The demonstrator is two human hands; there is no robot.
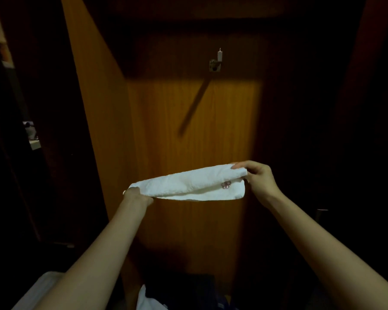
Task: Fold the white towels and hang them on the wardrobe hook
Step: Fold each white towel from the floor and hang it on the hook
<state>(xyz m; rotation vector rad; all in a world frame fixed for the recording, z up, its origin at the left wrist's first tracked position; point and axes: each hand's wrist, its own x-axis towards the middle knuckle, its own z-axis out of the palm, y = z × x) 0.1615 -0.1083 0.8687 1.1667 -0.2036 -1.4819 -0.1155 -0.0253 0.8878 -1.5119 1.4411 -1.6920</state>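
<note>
White terry cloth, a folded white towel [189, 184], is held in the air between both hands, in front of a brown wooden wardrobe panel [157, 130]. Both bare forearms extend forward and upward from the bottom edge of the view, converging toward the towel.

Left hand [137, 196]: back of the hand faces the camera, fingers closed around the towel's left end. Grip is a full pinch; the fingertips themselves are hidden behind the cloth.

Right hand [257, 177]: positioned higher than the left, wrist bent inward. Thumb and fingers are closed on the towel's upper right corner, lifting the top layer over the lower layer.

Towel condition: doubled lengthwise, forming a long band that tilts up toward the right. A small pink embroidered motif [225, 185] shows on the lower layer near the right end.

Metal hook [217, 61] is mounted on the panel, well above the towel, with nothing hanging on it. More white fabric [143, 299] lies at the bottom edge of the view.
</note>
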